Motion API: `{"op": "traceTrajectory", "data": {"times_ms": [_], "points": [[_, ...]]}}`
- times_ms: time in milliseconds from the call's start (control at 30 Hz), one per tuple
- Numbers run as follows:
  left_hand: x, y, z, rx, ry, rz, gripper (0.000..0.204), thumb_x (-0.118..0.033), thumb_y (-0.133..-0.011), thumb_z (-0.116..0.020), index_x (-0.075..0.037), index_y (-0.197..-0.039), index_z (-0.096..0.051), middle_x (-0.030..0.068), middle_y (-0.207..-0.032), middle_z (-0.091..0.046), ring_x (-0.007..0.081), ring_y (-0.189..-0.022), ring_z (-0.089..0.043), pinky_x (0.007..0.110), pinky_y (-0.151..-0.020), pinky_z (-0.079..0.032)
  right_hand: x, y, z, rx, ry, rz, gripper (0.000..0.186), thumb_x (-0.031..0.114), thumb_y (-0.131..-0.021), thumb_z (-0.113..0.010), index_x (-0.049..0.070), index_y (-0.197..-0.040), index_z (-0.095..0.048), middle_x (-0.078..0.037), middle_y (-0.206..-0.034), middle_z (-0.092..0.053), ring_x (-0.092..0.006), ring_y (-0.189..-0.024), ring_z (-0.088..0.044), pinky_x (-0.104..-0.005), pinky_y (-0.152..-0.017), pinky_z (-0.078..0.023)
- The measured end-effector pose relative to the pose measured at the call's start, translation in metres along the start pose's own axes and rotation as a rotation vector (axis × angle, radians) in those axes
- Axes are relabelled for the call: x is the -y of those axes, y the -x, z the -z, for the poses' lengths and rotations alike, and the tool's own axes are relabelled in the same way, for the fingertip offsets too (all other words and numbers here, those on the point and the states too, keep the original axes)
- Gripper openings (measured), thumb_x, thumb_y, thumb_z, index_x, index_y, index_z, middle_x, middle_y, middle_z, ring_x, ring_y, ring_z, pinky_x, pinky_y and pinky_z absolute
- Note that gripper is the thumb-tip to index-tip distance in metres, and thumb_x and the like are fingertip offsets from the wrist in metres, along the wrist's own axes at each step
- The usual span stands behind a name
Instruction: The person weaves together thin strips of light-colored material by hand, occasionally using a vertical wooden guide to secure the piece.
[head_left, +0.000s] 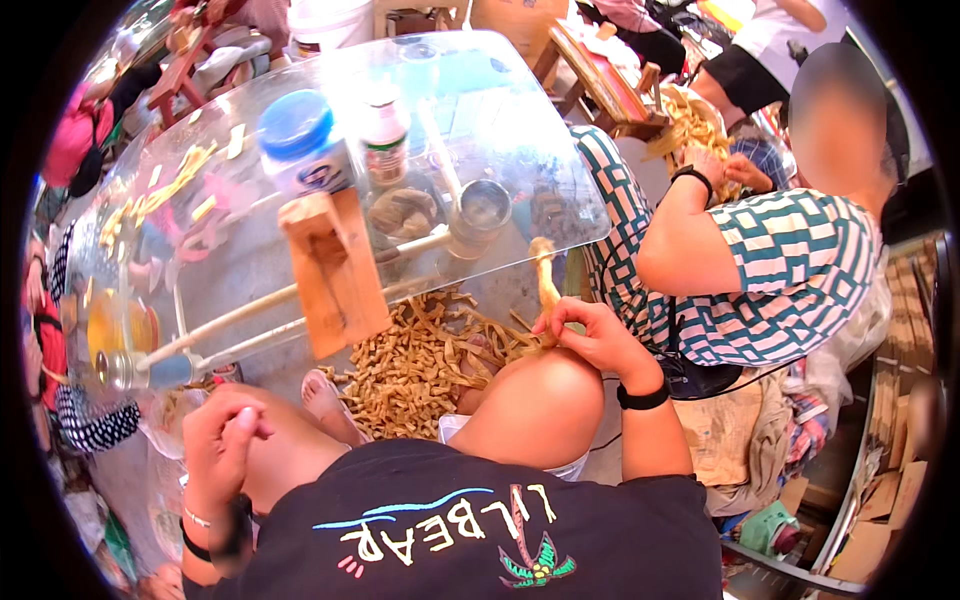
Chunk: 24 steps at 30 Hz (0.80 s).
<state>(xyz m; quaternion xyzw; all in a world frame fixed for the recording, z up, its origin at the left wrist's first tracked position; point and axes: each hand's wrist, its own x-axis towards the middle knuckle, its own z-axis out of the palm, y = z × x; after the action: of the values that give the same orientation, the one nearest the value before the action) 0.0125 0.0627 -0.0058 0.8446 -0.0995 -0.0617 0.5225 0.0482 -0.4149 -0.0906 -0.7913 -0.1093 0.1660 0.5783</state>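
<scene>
My right hand (595, 340), above my right knee, is closed in a pinch on a pale yellow knotted strip (545, 272) that sticks up beside the table corner. My left hand (228, 440) is raised over my left thigh, its fingers curled in and nothing visible in them. Between my legs lies a heap of short tan twisted pieces (405, 365), with longer flat strips (485, 340) at its right side. A wooden block (335, 270) juts over the near edge of the clear table (470, 60), in front of me.
A blue-lidded jar (298, 130) and a white bottle (383, 130) stand on the table; loose strips (180, 180) lie at its left. Metal legs show through the glass. At right sits a person (770, 270) handling similar strips (700, 120). Flattened cardboard (900, 400) lines the far right.
</scene>
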Motion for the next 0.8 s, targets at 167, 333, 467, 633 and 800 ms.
{"op": "traceTrajectory", "data": {"times_ms": [167, 333, 467, 633, 800], "points": [[-0.025, 0.004, -0.027, 0.299, 0.143, -0.089, 0.015, -0.012, -0.093, -0.063, 0.003, -0.092, -0.067, 0.0102, -0.075, -0.067, 0.0197, -0.064, -0.065, 0.029, -0.061, -0.051, 0.081, -0.003, -0.060, 0.179, 0.274, 0.163, 0.011, -0.002, -0.082, -0.062, 0.004, -0.091, -0.060, -0.011, -0.092, -0.070, -0.0246, -0.086, -0.068, -0.0335, -0.079, -0.052], [-0.017, -0.003, -0.071, 0.242, 0.149, 0.064, 0.017, -0.013, -0.091, -0.070, 0.002, -0.095, -0.066, 0.0055, -0.077, -0.066, 0.0077, -0.066, -0.060, 0.024, -0.060, -0.050, 0.092, -0.024, -0.146, 0.161, 0.585, 0.731, 0.017, 0.004, -0.076, -0.065, 0.009, -0.091, -0.059, -0.006, -0.079, -0.060, -0.0272, -0.075, -0.061, -0.0393, -0.068, -0.047], [-0.006, 0.003, -0.071, 0.162, 0.286, 0.134, 0.016, -0.009, -0.091, -0.068, 0.001, -0.101, -0.061, 0.0030, -0.088, -0.064, 0.0063, -0.077, -0.060, 0.023, -0.067, -0.049, 0.082, -0.029, -0.179, 0.171, 0.781, 0.893, 0.015, 0.011, -0.078, -0.063, 0.010, -0.091, -0.056, -0.004, -0.082, -0.057, -0.0215, -0.080, -0.060, -0.0346, -0.071, -0.046], [0.002, 0.012, -0.072, 0.194, 0.482, 0.127, 0.029, -0.006, -0.090, -0.068, 0.001, -0.116, -0.057, 0.0044, -0.107, -0.063, 0.0091, -0.097, -0.060, 0.027, -0.086, -0.050, 0.087, -0.017, -0.190, 0.158, 0.808, 0.962, 0.018, 0.011, -0.077, -0.061, 0.008, -0.094, -0.057, -0.007, -0.087, -0.058, -0.0228, -0.086, -0.061, -0.0363, -0.079, -0.047], [0.002, 0.008, -0.074, 0.248, 0.755, 0.099, 0.035, -0.006, -0.094, -0.066, -0.001, -0.126, -0.052, 0.0024, -0.108, -0.062, 0.0100, -0.100, -0.061, 0.027, -0.091, -0.050, 0.098, -0.011, -0.203, -0.001, 0.115, 0.490, 0.020, 0.007, -0.087, -0.067, 0.004, -0.102, -0.054, -0.010, -0.095, -0.062, -0.0239, -0.089, -0.066, -0.0344, -0.079, -0.052]]}}
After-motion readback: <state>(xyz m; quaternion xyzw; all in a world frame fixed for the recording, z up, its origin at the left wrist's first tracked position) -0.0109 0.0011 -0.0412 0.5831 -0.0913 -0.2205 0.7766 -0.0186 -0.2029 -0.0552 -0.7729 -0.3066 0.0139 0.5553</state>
